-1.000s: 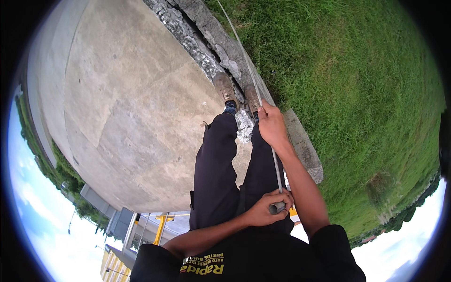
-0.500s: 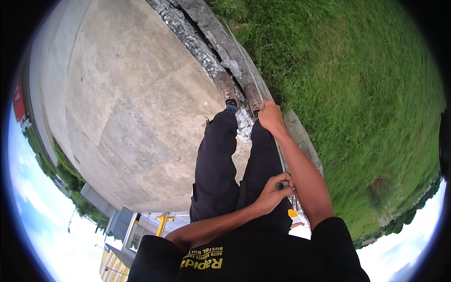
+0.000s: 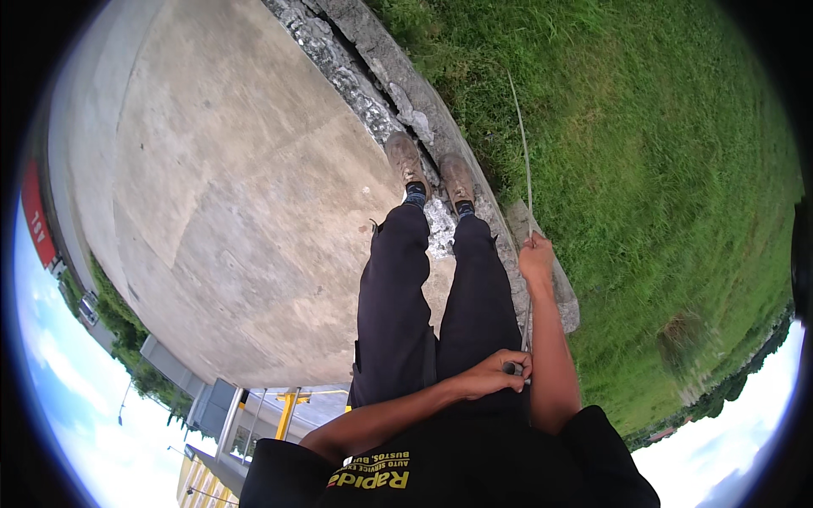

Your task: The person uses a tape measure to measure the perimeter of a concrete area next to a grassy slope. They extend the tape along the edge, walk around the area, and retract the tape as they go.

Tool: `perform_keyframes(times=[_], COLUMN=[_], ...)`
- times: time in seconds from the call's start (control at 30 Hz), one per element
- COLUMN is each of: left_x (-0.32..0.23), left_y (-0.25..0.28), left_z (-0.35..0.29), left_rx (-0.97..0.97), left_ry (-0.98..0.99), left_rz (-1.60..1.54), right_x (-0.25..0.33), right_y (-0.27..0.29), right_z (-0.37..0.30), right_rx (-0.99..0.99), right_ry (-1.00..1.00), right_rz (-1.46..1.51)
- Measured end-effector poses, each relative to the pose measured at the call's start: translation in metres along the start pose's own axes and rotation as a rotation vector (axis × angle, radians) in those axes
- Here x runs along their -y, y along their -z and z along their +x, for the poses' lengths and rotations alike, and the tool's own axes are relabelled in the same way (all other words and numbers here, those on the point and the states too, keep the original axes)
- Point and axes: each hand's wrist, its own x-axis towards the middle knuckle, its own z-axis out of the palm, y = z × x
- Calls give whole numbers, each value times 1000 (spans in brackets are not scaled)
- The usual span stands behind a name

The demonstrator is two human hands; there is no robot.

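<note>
I stand at a broken concrete edge [image 3: 398, 93] beside grass, in dark trousers and brown boots [image 3: 405, 161]. My right hand [image 3: 535, 258] is stretched out by my right knee and closed around a long thin grey rod [image 3: 523, 152]. The rod runs from that hand up over the grass, and its tip ends above the turf. My left hand [image 3: 500, 372] reaches across my body at waist height and grips the rod's lower end, where a short dark handle shows between the fingers.
A wide concrete slab [image 3: 229, 195] spreads to my left. Rubble and cracked kerb pieces [image 3: 542, 254] line its edge under my feet. Thick green grass [image 3: 660, 169] covers the ground to the right. Buildings and a yellow post [image 3: 284, 415] sit at the lower left rim.
The rod has swung to the right, so its tip now lies over the grass rather than along the kerb. My right hand moved right and lower. Both boots have come into view.
</note>
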Motion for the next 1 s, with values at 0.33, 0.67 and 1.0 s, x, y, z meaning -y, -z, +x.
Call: perform_keyframes(times=[0.33, 0.67, 1.0], left_x=[-24, -19, -6], left_y=[-19, -32, -31], left_z=[-2, -5, 21], left_rx=[179, -185, -326], left_ry=[-62, -291, -167], left_rz=[-69, 217, -444], right_x=[-12, 114, 65], right_y=[87, 19, -26], right_z=[-24, -36, 7], right_rx=[-106, 205, 256], right_ry=[-157, 363, 283], right_rz=[563, 126, -124])
